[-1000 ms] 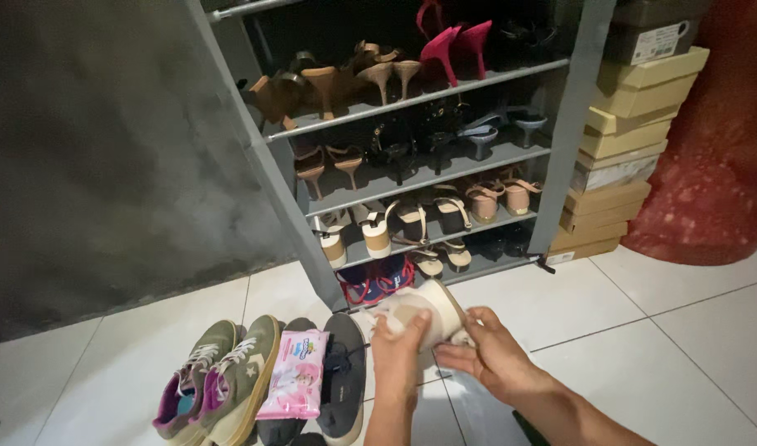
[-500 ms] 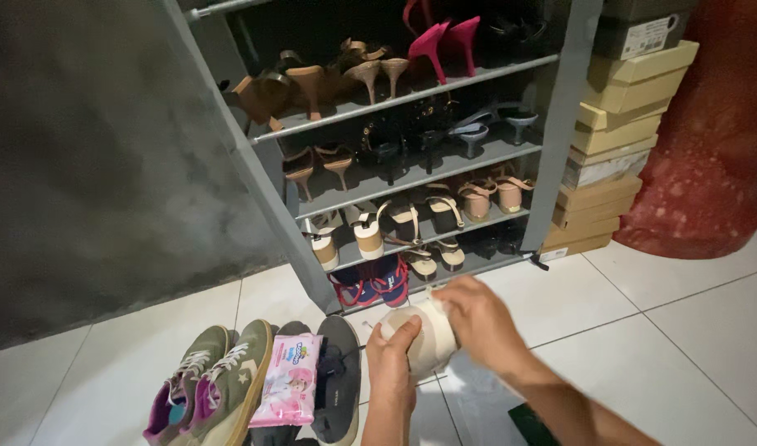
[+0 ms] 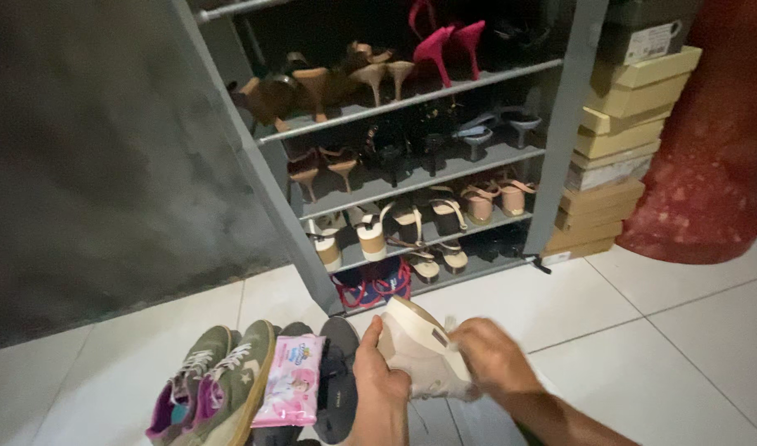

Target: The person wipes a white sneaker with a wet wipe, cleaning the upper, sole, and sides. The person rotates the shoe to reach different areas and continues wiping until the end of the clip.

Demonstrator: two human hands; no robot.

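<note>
My left hand (image 3: 380, 378) grips a cream-white shoe (image 3: 420, 347) from its left side, thumb over the top edge. My right hand (image 3: 495, 358) is pressed against the shoe's right side, fingers curled on it. I hold the shoe low over the white tiled floor (image 3: 643, 330), just in front of the grey shoe rack (image 3: 411, 177). Left of my hands on the floor lie a pair of olive-green sneakers (image 3: 217, 380), a pink packet (image 3: 292, 390) and a dark flat sandal (image 3: 339, 388).
The rack's shelves hold many heels and sandals, with pink heels (image 3: 444, 41) on top. A stack of yellow and tan shoe boxes (image 3: 614, 149) stands to its right, beside a red fabric mass (image 3: 709, 140). A dark grey wall (image 3: 89, 165) runs along the left.
The shoe has been turned in my hands so its side and sole face up. My right hand slid from the top of the shoe to its right side.
</note>
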